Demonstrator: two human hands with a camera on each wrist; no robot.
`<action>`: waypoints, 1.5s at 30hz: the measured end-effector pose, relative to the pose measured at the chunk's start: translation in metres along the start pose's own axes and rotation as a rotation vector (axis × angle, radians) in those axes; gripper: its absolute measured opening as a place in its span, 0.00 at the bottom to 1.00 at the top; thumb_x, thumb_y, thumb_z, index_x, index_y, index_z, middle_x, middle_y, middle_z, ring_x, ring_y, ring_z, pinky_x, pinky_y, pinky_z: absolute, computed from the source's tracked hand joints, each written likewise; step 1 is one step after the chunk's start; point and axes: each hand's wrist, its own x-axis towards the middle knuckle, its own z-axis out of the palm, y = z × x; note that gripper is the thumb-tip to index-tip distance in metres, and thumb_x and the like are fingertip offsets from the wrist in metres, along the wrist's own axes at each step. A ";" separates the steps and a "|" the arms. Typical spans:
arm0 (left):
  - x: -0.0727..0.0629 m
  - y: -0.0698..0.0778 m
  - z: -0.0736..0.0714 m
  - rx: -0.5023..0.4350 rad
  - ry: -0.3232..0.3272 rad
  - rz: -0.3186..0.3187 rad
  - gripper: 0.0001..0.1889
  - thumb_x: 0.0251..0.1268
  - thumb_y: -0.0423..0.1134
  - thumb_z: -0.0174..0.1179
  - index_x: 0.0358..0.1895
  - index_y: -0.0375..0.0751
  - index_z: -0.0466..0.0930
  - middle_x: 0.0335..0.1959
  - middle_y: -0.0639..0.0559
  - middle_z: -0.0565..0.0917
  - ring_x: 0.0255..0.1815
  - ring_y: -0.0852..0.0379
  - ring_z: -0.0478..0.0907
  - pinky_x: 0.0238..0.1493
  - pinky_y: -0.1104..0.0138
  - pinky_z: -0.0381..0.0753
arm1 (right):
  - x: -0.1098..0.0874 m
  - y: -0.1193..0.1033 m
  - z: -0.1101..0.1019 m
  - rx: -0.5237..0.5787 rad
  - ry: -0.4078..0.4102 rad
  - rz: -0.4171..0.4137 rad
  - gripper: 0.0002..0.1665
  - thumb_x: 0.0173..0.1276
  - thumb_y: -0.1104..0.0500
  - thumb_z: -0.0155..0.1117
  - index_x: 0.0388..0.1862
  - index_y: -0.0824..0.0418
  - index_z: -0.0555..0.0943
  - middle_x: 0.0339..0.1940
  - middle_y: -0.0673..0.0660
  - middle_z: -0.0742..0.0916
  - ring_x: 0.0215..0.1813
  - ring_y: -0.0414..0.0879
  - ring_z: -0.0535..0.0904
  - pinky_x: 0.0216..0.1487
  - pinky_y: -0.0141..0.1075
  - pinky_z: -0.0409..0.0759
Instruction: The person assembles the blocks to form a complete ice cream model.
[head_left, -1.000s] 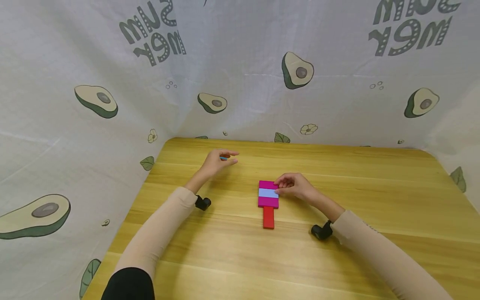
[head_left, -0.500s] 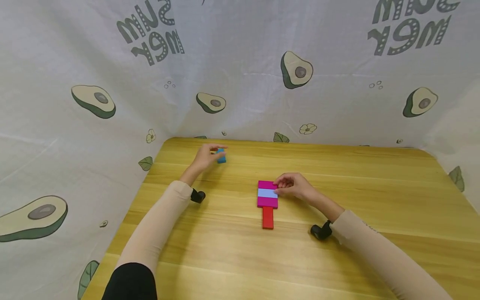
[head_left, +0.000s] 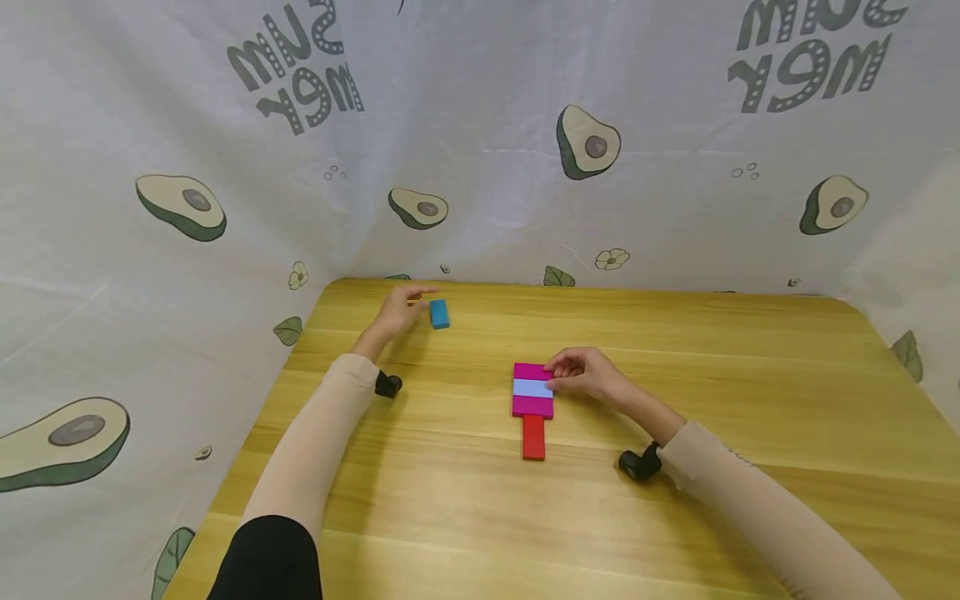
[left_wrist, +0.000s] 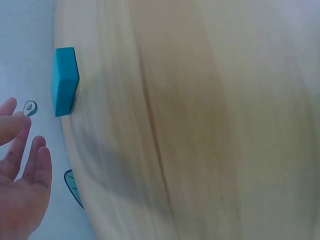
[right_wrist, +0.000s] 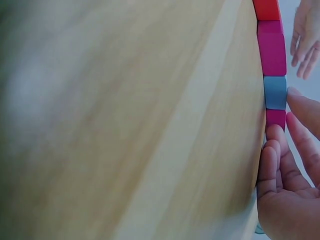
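Observation:
In the head view, a blue block [head_left: 439, 314] lies flat near the table's far left. My left hand [head_left: 397, 312] is just left of it, fingers extended and holding nothing. The left wrist view shows a gap between this hand [left_wrist: 22, 175] and the block [left_wrist: 65, 81]. At mid-table, a light blue block [head_left: 532, 388] lies between two magenta blocks [head_left: 532, 406], with a red block [head_left: 533, 437] extending from the near side. My right hand [head_left: 587, 372] touches the right edge of this row, its thumb at the light blue block [right_wrist: 276, 92] and fingers by the far magenta block [right_wrist: 276, 118].
The wooden table [head_left: 712, 375] has rounded far corners. A white curtain [head_left: 487, 108] printed with avocados hangs behind it and along its left side. A small black camera sits at each wrist.
My left hand has drawn left, away from the blue block, which was mostly covered by the fingers and is now in full view. My right hand has stayed at the row of blocks.

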 end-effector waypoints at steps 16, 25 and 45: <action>0.005 -0.014 -0.001 0.026 -0.031 -0.006 0.20 0.75 0.23 0.50 0.67 0.32 0.73 0.69 0.36 0.71 0.68 0.38 0.68 0.68 0.51 0.68 | -0.002 0.000 -0.001 0.010 -0.001 0.001 0.14 0.61 0.69 0.73 0.45 0.75 0.83 0.35 0.61 0.83 0.37 0.49 0.75 0.36 0.28 0.76; 0.008 -0.017 0.004 0.047 -0.032 -0.006 0.20 0.75 0.24 0.50 0.67 0.33 0.74 0.68 0.37 0.72 0.67 0.39 0.70 0.68 0.52 0.70 | -0.003 -0.001 -0.001 -0.003 0.004 0.000 0.14 0.61 0.69 0.74 0.44 0.75 0.83 0.34 0.61 0.83 0.36 0.48 0.74 0.35 0.28 0.75; 0.007 -0.016 0.010 0.014 -0.001 -0.064 0.18 0.75 0.29 0.55 0.64 0.36 0.78 0.61 0.37 0.79 0.64 0.42 0.72 0.66 0.55 0.72 | -0.004 -0.001 0.000 -0.008 0.001 -0.004 0.15 0.60 0.69 0.74 0.45 0.75 0.84 0.34 0.61 0.83 0.37 0.49 0.75 0.36 0.28 0.76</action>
